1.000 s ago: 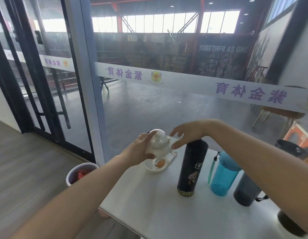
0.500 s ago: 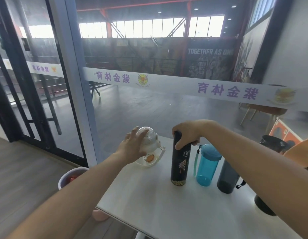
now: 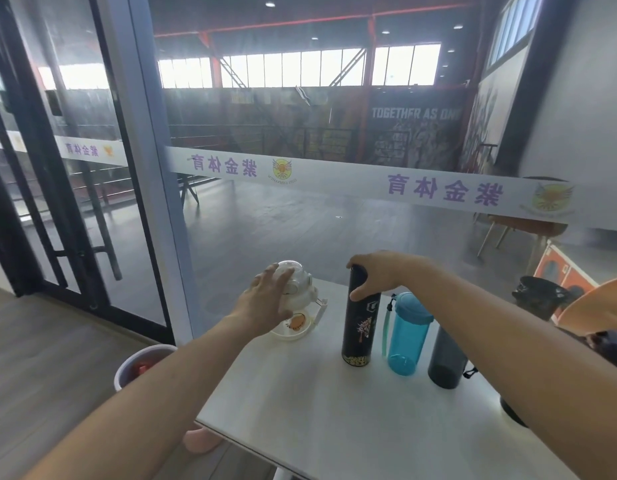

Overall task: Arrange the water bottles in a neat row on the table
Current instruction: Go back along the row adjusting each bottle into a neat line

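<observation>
While your right hand grips the top of the black bottle, fingers and thumb curled round its cap, your left hand lies on the white round bottle with its fingers spread and nearly straight over the clear dome. You have four bottles plainly in sight on the surface: one black, one white, one blue, one dark grey. The black bottle stands upright. Just right of it stands the blue bottle, and right of that the dark grey bottle, the three forming a line. The white one sits apart, left of the black bottle and farther back, tilted. What the bottles hold you cannot tell. Your right forearm hides most of a dark round thing right of the black bottle. On the floor, left of the black bottle and nearer you, a white bucket holds something red.
</observation>
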